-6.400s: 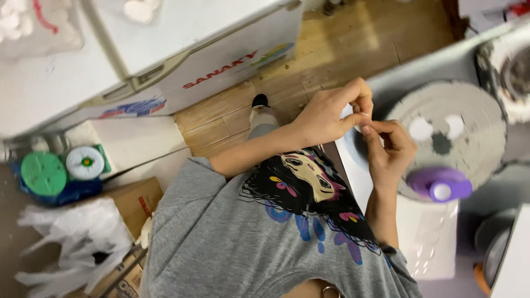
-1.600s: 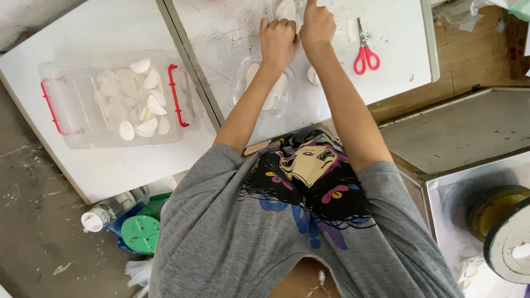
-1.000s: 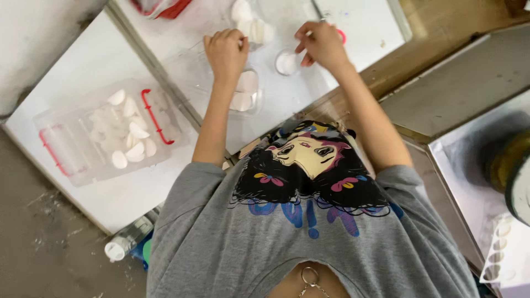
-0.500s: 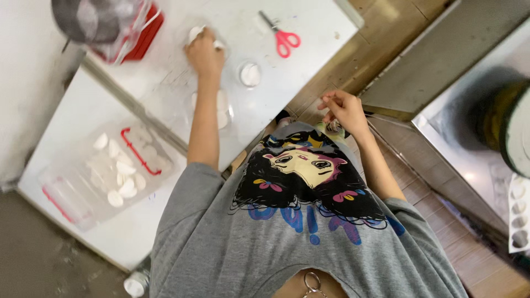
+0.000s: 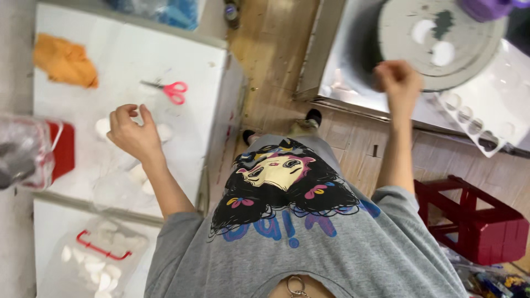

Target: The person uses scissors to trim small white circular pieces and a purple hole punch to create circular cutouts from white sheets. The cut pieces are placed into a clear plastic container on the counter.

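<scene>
- Our left hand hovers over the white desk, fingers loosely curled and apart, holding nothing; small white round pieces lie just beside and under it.
- Our right hand is raised at the edge of the grey round disc, fingers pressed together in a closed pinch. We cannot tell whether a white piece sits between them; the frame is blurred.
- Judging from this, the step is carrying a piece from the desk to the disc. We should keep the pinch firm but light, so that a soft piece would not be crushed.
- It seems best to lower the right hand slowly onto a bare part of the disc, away from the two white spots already on it.
- The pink-handled scissors lie near the left hand; we should keep those fingers off the blades when reaching again.
- A clear box with red handles holds more white pieces at the lower left, well apart from both hands.
</scene>
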